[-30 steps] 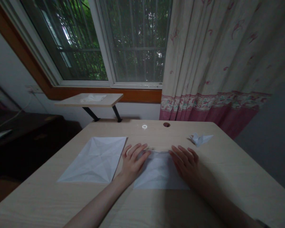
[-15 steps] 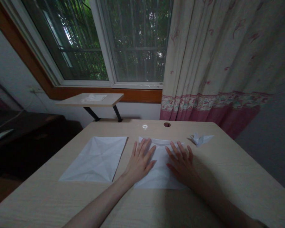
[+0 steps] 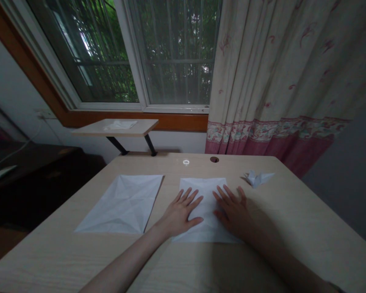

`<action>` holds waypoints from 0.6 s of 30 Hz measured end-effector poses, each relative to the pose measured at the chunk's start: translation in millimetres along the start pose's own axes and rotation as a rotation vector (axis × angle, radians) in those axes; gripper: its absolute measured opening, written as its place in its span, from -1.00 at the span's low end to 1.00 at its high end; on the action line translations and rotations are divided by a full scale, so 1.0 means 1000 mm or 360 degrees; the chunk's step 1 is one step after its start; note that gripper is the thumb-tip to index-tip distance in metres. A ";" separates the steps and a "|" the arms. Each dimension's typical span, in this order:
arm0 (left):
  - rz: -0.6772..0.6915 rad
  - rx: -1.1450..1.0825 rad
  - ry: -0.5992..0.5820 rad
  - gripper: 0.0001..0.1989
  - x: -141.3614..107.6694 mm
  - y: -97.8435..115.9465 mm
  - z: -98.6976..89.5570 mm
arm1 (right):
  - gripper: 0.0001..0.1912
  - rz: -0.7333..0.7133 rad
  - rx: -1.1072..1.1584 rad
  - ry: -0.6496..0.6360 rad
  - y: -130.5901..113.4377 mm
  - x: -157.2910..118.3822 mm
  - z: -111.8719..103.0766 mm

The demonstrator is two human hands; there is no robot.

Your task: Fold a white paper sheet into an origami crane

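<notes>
A white sheet of paper (image 3: 205,232) lies on the light wooden table in front of me. On its left part rests my left hand (image 3: 181,213), fingers spread and holding nothing. My right hand (image 3: 233,211) lies on the right part, its fingers apart too. The far edge of this sheet shows beyond my fingertips. A second white sheet (image 3: 126,203), marked with crossing creases, lies flat to the left. Beyond my right hand, a small folded paper figure (image 3: 258,178) with pointed ends stands on the table.
At the back left a raised shelf (image 3: 143,128) on black legs bears crumpled white paper (image 3: 122,124). A white ring (image 3: 186,162) and a round hole (image 3: 214,159) are near the table's (image 3: 293,244) far edge. Behind are a window and a curtain (image 3: 244,81).
My left hand has moved slightly toward me and its fingers have shifted. The far edge of the paper, raised or curled before, now lies flat. My right hand has shifted only a little.
</notes>
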State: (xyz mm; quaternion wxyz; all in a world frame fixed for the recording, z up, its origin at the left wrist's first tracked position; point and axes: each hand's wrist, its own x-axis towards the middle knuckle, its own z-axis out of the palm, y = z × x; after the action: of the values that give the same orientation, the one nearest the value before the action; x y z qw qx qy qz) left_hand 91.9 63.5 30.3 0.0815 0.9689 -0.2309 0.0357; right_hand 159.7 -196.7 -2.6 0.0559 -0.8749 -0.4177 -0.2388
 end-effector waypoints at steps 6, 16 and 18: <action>-0.0003 -0.0021 -0.0071 -0.30 -0.001 -0.002 0.001 | -0.54 0.0063 0.0106 -0.0088 -0.001 -0.001 -0.001; -0.0018 -0.0064 -0.0136 -0.24 -0.002 -0.001 -0.002 | -0.51 0.0130 0.0184 -0.0208 0.002 -0.002 0.007; -0.0024 -0.0071 -0.0147 -0.24 -0.002 0.000 -0.003 | -0.50 0.0131 0.0200 -0.0224 0.003 -0.003 0.008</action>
State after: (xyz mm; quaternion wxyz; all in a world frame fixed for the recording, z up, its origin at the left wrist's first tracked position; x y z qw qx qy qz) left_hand 90.5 65.1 33.3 0.0927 0.9692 -0.2279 -0.0149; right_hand 163.3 -197.8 -10.7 0.0910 -0.9007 -0.3983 -0.1476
